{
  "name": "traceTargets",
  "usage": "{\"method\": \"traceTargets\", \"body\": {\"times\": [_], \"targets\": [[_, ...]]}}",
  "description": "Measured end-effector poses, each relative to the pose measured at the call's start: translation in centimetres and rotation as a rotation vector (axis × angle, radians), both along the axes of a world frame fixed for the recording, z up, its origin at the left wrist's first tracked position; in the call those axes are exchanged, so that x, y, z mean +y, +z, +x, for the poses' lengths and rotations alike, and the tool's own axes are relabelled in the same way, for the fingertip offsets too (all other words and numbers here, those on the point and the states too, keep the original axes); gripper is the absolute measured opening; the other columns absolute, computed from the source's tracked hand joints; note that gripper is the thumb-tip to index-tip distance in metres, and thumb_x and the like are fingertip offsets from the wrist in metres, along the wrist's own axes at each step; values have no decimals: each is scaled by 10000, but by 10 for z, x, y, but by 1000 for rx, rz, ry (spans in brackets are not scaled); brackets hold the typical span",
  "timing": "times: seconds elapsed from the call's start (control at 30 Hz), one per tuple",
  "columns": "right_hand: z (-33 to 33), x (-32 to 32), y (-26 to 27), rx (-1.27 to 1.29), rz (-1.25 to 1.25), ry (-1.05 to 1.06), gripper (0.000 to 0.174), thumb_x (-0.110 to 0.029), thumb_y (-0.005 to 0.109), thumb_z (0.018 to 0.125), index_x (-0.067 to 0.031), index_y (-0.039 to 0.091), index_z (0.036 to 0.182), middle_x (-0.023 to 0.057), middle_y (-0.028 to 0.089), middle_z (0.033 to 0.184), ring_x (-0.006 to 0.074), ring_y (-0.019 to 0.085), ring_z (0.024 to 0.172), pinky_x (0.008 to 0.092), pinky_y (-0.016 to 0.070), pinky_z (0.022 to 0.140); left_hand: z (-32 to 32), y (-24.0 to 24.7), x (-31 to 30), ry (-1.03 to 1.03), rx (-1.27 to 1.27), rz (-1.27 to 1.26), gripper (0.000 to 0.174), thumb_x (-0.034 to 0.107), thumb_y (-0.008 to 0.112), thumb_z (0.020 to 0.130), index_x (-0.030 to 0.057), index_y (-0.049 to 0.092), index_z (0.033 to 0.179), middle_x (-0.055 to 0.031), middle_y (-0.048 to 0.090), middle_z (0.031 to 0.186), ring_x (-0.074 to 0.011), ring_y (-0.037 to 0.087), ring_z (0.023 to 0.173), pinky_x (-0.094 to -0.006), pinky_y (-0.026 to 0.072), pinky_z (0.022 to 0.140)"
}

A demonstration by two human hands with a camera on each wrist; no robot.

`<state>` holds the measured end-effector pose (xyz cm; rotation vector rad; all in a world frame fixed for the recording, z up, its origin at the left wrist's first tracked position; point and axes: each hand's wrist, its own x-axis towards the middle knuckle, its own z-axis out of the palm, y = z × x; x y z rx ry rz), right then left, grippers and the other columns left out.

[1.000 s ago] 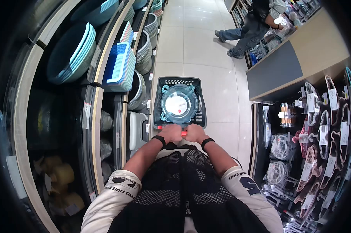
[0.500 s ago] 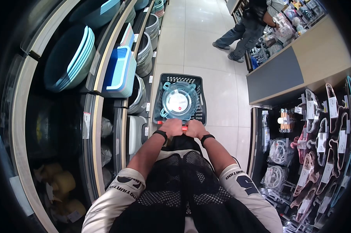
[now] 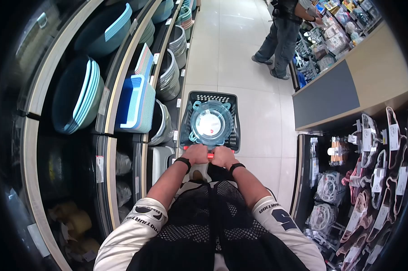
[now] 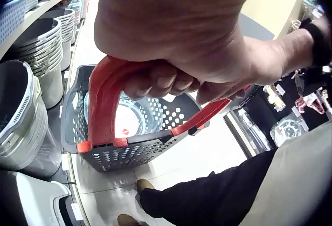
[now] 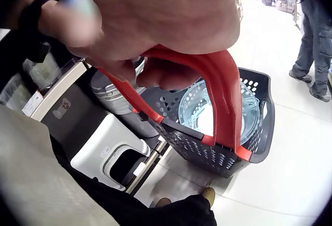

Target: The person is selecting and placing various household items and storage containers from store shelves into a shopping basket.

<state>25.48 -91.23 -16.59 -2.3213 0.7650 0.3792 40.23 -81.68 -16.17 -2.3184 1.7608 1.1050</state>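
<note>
Tubs point(image 3: 89, 97) have slid lower in the head view. Basket point(image 4: 129, 156)'s just ahead, bowl point(image 3: 208, 125) inside, left hand point(image 3: 196, 154) and right hand point(image 3: 223, 156) gripping its handle point(image 4: 105, 104). Drift left and yeah, it could clip the shelf point(image 3: 112, 180).

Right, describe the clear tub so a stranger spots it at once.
In the aisle, find the dark basket whose red handle the left hand and right hand grip. Inside sits the tub. It is round and see-through, with a white label, unlike the pale-blue loops beside it.
</note>
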Motion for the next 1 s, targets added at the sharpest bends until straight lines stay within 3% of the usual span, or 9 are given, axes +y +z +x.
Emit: {"method": "traceTargets", "body": {"times": [0.2, 0.53, 0.63, 1.0], "targets": [[18, -28, 3, 50, 46, 67, 297, -323, 683, 787, -87, 788, 934, 202, 744, 982, 372, 716, 964, 466, 566, 890, 15, 0, -24, -37, -22, 22, 273, 272, 668, 745, 32, 755, 843, -242, 725, 896, -415, 711, 883, -499, 566, 814], [40, -66, -12, 29, 96, 98, 326, -317, 664, 807, -39, 765, 944, 218, 739, 1009, 376, 715, 978, 462, 570, 885, 34, 6, -62, 29, -47, 110, 292, 308, 681, 760, 69, 769, 902, -215, 735, 951, -399, 709, 938, -480, 567, 852], [47, -75, -14, 12, 31, 116, 339, -394, 666, 826, -83, 778, 903, 195, 745, 940, 368, 725, 902, 467, 578, 846, 40, 9, -71, 43, -47, 98, 305, 327, 708, 750, 68, 770, 897, -210, 737, 950, -396, 712, 930, -481, 569, 847], [82, -126, 1, 71, 52, 109, 352, -376, 682, 794, -95, 783, 981, 210, 741, 1001, 388, 711, 979, 477, 562, 902, 77, -1, -115, 48, -14, -1, 326, 308, 715, 710, 14, 749, 847, -223, 735, 896, -397, 720, 877, -486, 581, 788]]}}
